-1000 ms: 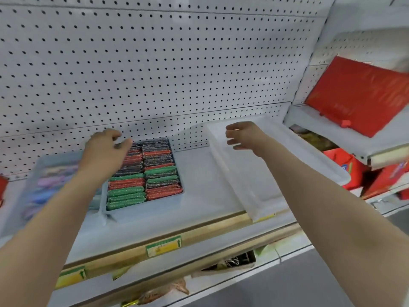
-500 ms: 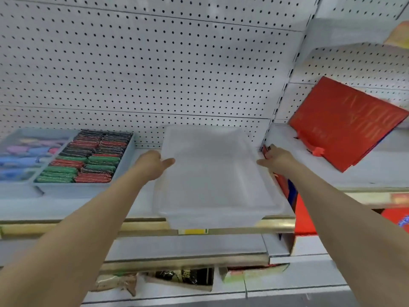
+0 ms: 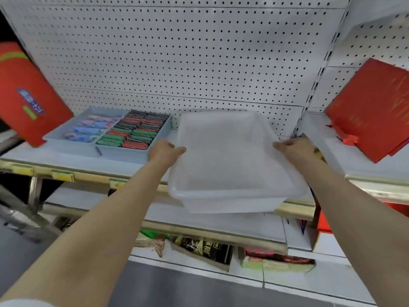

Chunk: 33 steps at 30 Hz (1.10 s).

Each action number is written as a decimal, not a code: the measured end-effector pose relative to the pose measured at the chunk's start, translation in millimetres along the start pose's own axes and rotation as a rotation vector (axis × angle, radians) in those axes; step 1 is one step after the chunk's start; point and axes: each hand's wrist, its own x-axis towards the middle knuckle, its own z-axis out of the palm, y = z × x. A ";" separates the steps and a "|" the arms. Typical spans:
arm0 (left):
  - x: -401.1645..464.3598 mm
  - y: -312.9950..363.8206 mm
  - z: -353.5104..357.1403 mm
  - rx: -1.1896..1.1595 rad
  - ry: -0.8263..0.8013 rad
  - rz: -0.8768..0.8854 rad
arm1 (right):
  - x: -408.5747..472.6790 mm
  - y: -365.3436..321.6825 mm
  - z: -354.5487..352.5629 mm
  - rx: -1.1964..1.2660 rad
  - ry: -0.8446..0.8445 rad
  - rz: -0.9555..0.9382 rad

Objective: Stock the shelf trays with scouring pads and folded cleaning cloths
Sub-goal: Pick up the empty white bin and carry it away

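Your left hand (image 3: pixel 164 149) and right hand (image 3: pixel 290 147) each curl over a side rim of the empty translucent white plastic tray (image 3: pixel 232 191), which sits at the front of the white metal shelf (image 3: pixel 66 155) with its near end jutting past the edge. Left of it lie two grey trays — one (image 3: pixel 124 152) packed with red, green and black scouring pads (image 3: pixel 132 131), the other (image 3: pixel 53 136) with blue and purple folded cloths (image 3: pixel 88 127). The yellow-green price tags (image 3: pixel 62 175) along the shelf edge and the blue label on the red package (image 3: pixel 28 94) at far left are too blurred to read.
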 end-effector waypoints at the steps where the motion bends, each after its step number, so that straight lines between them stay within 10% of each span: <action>1: -5.4 -3.6 -7.6 -0.038 0.035 -0.012 | -4.9 -8.6 -0.5 0.013 -0.006 -0.025; 14: -107.7 -121.7 -145.1 -0.440 0.625 -0.211 | -56.3 -161.7 99.4 0.313 -0.186 -0.429; 33: -243.8 -407.2 -232.0 -0.393 1.015 -0.768 | -213.7 -260.4 497.7 0.080 -0.865 -0.631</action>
